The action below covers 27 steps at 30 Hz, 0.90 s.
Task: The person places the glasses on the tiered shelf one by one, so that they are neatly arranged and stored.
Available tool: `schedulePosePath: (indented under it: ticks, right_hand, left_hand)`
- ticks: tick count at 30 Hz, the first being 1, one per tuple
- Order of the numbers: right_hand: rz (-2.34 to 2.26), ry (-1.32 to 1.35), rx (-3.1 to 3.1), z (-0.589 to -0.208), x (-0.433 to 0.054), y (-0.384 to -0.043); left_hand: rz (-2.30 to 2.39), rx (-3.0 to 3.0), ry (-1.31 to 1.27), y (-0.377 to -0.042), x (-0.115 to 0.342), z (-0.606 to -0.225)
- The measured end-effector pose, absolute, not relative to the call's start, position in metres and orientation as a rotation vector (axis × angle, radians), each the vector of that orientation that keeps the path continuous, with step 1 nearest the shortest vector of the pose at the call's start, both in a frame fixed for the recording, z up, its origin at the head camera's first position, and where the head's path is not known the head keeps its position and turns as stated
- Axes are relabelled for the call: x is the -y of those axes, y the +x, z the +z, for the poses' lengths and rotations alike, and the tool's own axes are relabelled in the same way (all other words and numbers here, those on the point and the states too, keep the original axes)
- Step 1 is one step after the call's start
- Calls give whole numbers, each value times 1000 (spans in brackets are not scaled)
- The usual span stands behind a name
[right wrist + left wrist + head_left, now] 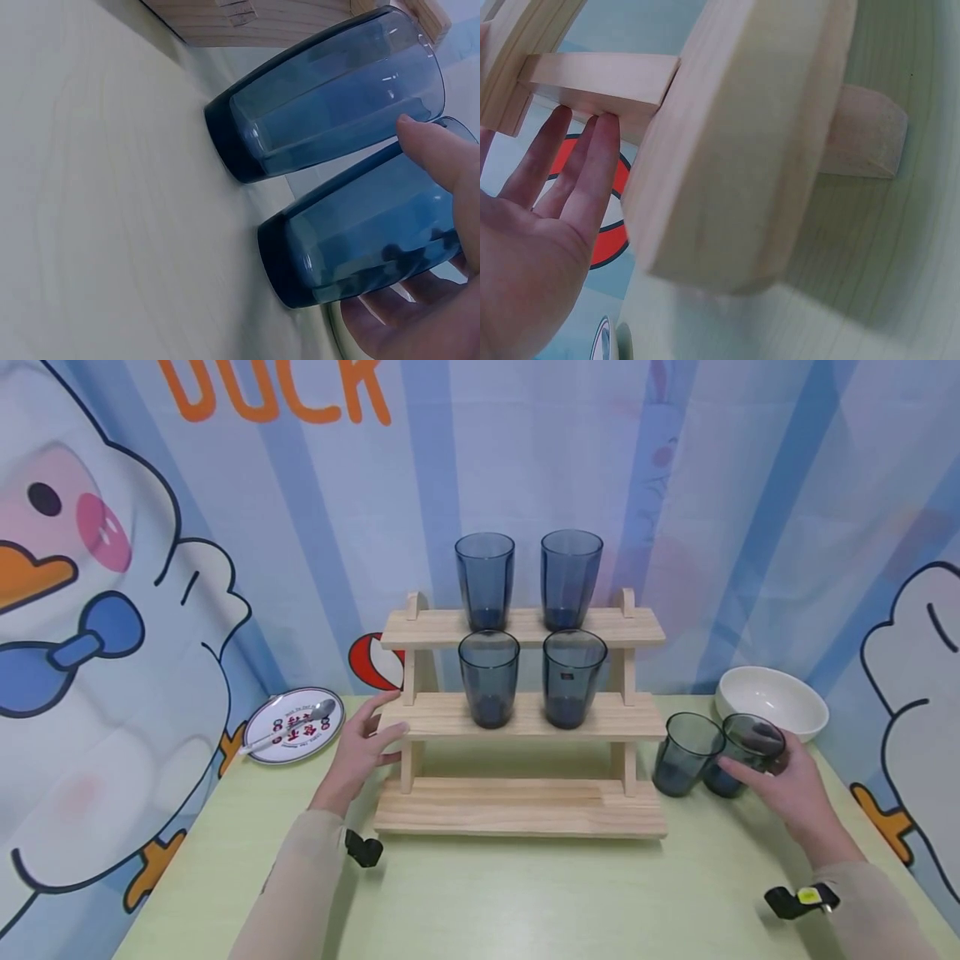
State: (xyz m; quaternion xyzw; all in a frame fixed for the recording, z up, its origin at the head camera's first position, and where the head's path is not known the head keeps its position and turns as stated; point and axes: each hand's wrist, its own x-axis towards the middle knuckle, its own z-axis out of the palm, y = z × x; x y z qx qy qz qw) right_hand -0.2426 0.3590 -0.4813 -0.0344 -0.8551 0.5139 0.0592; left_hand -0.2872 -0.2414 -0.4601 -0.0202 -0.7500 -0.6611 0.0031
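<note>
At the left end of a three-tier wooden display shelf (517,810), my left hand (358,752) grips the middle board's end. In the left wrist view, its fingertips (607,139) touch the upright. My right hand (787,793) holds a dark blue-grey glass (360,225) near its rim, thumb in front and fingers behind. Whether its base touches the table is unclear. A matching glass (678,764) stands just left of it, beside the shelf. Two glasses (483,581) are upright on the top board and two more (487,685) on the middle board.
A white bowl (738,681) sits behind the right hand. At the back left lies a patterned plate (262,714) with a spoon (288,727) across it. The pale table (510,902) ends at a blue striped curtain (337,510) with duck pictures.
</note>
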Motion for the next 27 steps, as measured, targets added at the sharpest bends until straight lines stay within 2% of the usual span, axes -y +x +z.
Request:
schedulePosePath:
  ticks: [16,27]
  right_hand:
    - [1480,-237,2488,-486,-360,-228]
    - [1495,-362,2459,-473,-366,-215]
  left_hand:
    - [-2093,2323,-89,-289,242,-463]
    - [-2089,2334,-74,-289,241,-463]
